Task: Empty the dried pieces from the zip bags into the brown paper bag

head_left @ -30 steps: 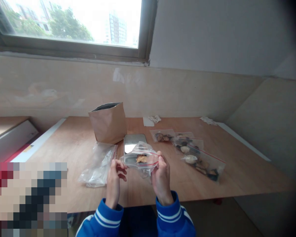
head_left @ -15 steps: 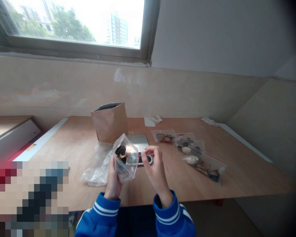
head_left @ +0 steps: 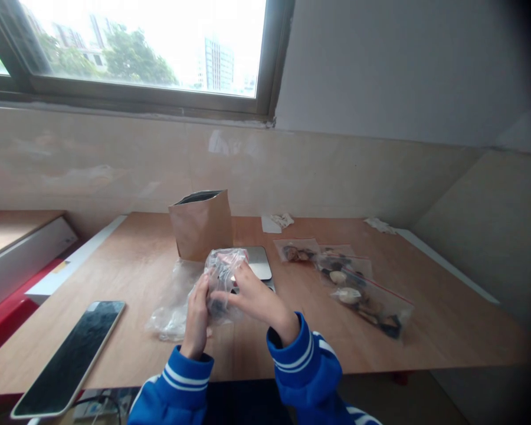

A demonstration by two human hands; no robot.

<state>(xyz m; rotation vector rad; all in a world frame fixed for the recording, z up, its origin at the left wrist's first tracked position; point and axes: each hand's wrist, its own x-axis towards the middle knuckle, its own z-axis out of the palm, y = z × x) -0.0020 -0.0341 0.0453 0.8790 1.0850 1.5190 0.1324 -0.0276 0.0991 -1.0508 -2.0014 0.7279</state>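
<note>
Between my hands, above the near part of the table, is a clear plastic zip bag (head_left: 225,265); the dark dried pieces in it are mostly covered now. My left hand (head_left: 197,307) grips its left side. My right hand (head_left: 252,295) is closed on the bag's right side, thumb low and fingers on the upper part. Behind the bag lies a kitchen scale (head_left: 259,264), partly hidden. Left of it, a crumpled clear plastic bag (head_left: 170,316) lies flat on the wood. An upright brown paper pouch (head_left: 203,227) with its top open stands just behind.
Several filled zip bags (head_left: 371,307) of dried pieces lie to the right on the wooden table (head_left: 318,339). A phone (head_left: 71,360) rests at the table's left front edge. White paper scraps (head_left: 272,224) lie at the back, under the window wall.
My right hand has moved left and taken hold of the zip bag, which is now bunched between both hands. The view has shifted slightly.
</note>
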